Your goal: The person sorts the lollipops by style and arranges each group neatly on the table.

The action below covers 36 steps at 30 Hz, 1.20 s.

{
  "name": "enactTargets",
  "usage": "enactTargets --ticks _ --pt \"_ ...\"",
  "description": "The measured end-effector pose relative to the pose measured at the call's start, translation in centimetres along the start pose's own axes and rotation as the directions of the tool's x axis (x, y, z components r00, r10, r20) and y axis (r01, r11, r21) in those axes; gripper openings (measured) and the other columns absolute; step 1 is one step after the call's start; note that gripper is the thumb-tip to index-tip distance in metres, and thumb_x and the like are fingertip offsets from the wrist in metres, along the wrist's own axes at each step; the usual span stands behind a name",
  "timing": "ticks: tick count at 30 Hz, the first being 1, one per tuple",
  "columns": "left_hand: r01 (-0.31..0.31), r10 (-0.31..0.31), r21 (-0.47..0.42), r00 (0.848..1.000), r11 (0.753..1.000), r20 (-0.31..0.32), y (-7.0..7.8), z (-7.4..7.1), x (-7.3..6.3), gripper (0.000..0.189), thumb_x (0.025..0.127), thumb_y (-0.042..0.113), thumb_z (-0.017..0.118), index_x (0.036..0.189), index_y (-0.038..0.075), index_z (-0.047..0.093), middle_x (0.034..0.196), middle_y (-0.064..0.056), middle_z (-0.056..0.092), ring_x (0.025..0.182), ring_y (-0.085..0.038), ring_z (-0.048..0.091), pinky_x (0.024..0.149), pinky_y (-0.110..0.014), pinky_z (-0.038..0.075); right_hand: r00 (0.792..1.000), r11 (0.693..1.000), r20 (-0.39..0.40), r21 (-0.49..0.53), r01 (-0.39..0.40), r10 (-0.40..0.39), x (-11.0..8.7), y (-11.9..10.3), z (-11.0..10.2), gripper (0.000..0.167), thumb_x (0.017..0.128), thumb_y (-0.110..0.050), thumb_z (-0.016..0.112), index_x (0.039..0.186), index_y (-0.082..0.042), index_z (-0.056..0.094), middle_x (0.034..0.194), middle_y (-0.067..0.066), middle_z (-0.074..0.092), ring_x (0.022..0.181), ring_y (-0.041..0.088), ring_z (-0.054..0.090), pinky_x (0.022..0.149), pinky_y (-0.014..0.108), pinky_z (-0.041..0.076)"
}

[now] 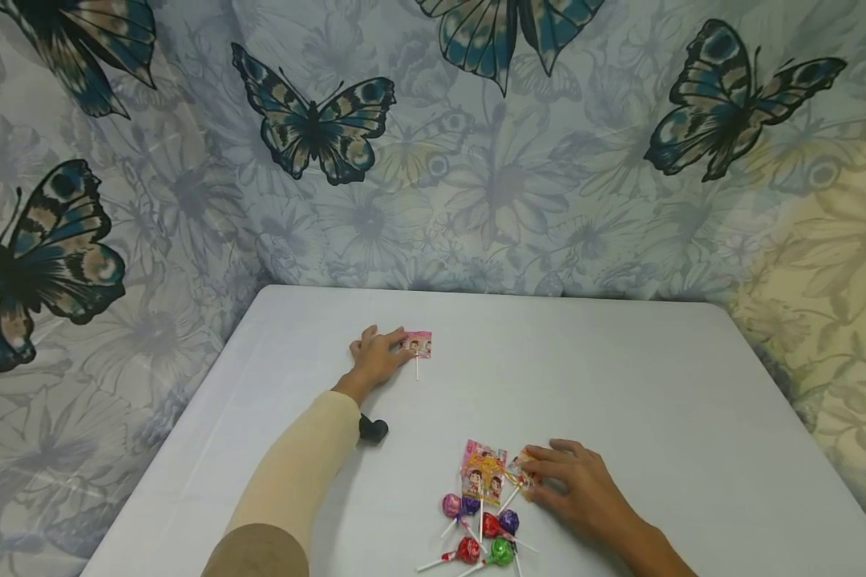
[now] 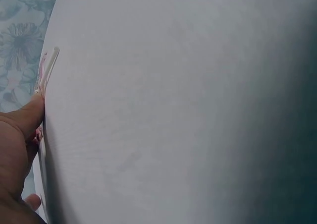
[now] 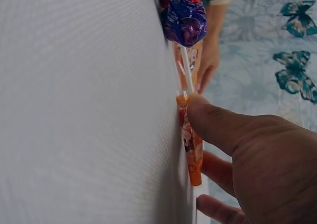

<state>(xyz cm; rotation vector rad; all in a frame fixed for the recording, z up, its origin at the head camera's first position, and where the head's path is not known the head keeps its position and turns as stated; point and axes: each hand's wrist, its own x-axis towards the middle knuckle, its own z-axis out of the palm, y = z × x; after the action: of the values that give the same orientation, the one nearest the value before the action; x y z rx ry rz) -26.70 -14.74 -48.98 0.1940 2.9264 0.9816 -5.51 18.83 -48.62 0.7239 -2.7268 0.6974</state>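
Observation:
Toward the far side of the white table, my left hand (image 1: 377, 357) pinches the left edge of a flat pink-wrapped lollipop (image 1: 420, 344), its white stick pointing toward me. In the left wrist view the thumb presses on the wrapper, while the other fingers are mostly hidden. My right hand (image 1: 573, 485) grips an orange-wrapped lollipop (image 3: 189, 144) between thumb and fingers, low over the table. Just left of it lies another flat lollipop in a pink and orange wrapper (image 1: 483, 469). Below are several round lollipops, among them a green one (image 1: 501, 551) and a red one (image 1: 467, 550).
A small black object (image 1: 374, 430) sits beside the left forearm, partly hidden by the sleeve (image 1: 296, 465). The white table (image 1: 621, 369) has rounded far corners and meets a cloth backdrop (image 1: 476, 200) printed with butterflies and flowers.

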Motion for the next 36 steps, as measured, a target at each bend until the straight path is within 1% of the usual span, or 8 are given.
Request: enactTargets --ticks 7,16,19,22,24,29,33,36 --pt "-0.022 0.022 0.017 1.000 1.000 -0.001 -0.3 0.3 0.2 0.054 0.092 0.038 0.065 0.141 0.018 0.052 0.145 0.004 0.045 0.142 -0.030 0.012 0.104 -0.053 0.005 1.000 1.000 0.017 -0.005 0.012 -0.012 0.2 0.2 -0.3 0.035 0.072 -0.028 0.084 0.106 -0.021 0.076 0.119 0.000 0.066 0.109 0.034 0.056 0.084 0.062 0.039" --pt "-0.038 0.038 0.041 0.999 0.998 -0.006 -0.3 0.4 0.2 0.054 0.094 0.039 0.063 0.141 0.018 0.051 0.146 0.007 0.042 0.142 -0.030 0.014 0.105 -0.051 0.005 0.999 0.999 0.044 0.049 0.001 -0.003 0.4 0.4 -0.8 0.037 0.073 -0.023 0.084 0.109 -0.019 0.075 0.123 0.001 0.064 0.111 0.037 0.055 0.086 0.065 0.037" --pt "-0.032 0.032 0.048 0.999 0.998 -0.003 -0.3 0.5 0.1 0.054 0.094 0.040 0.062 0.142 0.018 0.050 0.146 0.006 0.042 0.141 -0.029 0.014 0.104 -0.051 0.005 1.000 0.998 0.013 0.069 0.003 -0.003 0.4 0.5 -0.7 0.039 0.071 -0.019 0.086 0.108 -0.017 0.075 0.121 0.003 0.065 0.109 0.037 0.056 0.086 0.063 0.039" --pt "-0.028 0.029 0.051 1.000 0.998 -0.004 -0.2 0.5 0.0 0.054 0.094 0.039 0.062 0.142 0.018 0.050 0.146 0.006 0.042 0.141 -0.029 0.014 0.104 -0.050 0.005 0.998 0.994 -0.021 0.091 -0.057 0.059 0.3 0.3 -0.6 0.037 0.072 -0.017 0.085 0.107 -0.013 0.075 0.115 0.004 0.067 0.105 0.032 0.058 0.084 0.058 0.043" --pt "-0.030 0.030 0.053 1.000 0.998 -0.005 -0.2 0.5 0.0 0.054 0.094 0.039 0.062 0.142 0.019 0.050 0.146 0.006 0.043 0.141 -0.029 0.014 0.104 -0.050 0.006 0.990 0.987 -0.037 0.097 -0.130 0.134 0.3 0.2 -0.7 0.034 0.074 -0.018 0.084 0.106 -0.010 0.074 0.107 0.004 0.069 0.100 0.028 0.059 0.082 0.052 0.046" --pt "-0.031 0.031 0.049 1.000 0.998 -0.004 -0.1 0.3 -0.1 0.053 0.094 0.039 0.062 0.141 0.018 0.051 0.146 0.006 0.043 0.141 -0.029 0.014 0.104 -0.051 0.006 0.943 0.938 -0.005 0.106 -0.330 0.332 0.6 -0.2 -1.2 0.034 0.077 -0.020 0.082 0.105 -0.004 0.070 0.088 0.000 0.066 0.086 0.023 0.057 0.076 0.046 0.046" --pt "-0.038 0.039 0.038 0.999 0.999 -0.014 -0.1 0.3 -0.2 0.053 0.094 0.037 0.063 0.141 0.017 0.051 0.145 0.005 0.044 0.141 -0.030 0.015 0.104 -0.051 0.006 0.912 0.907 0.045 0.090 -0.411 0.408 0.7 -0.4 -1.2 0.037 0.077 -0.019 0.082 0.107 -0.001 0.068 0.081 -0.002 0.062 0.079 0.020 0.055 0.072 0.043 0.045" --pt "-0.042 0.042 0.032 0.999 0.999 -0.018 -0.1 0.4 -0.3 0.053 0.094 0.036 0.063 0.141 0.017 0.051 0.145 0.004 0.044 0.141 -0.030 0.016 0.104 -0.051 0.007 0.899 0.897 0.075 0.071 -0.436 0.431 0.8 -0.5 -1.2 0.040 0.076 -0.020 0.082 0.107 0.001 0.067 0.081 -0.001 0.061 0.076 0.019 0.053 0.069 0.041 0.043"
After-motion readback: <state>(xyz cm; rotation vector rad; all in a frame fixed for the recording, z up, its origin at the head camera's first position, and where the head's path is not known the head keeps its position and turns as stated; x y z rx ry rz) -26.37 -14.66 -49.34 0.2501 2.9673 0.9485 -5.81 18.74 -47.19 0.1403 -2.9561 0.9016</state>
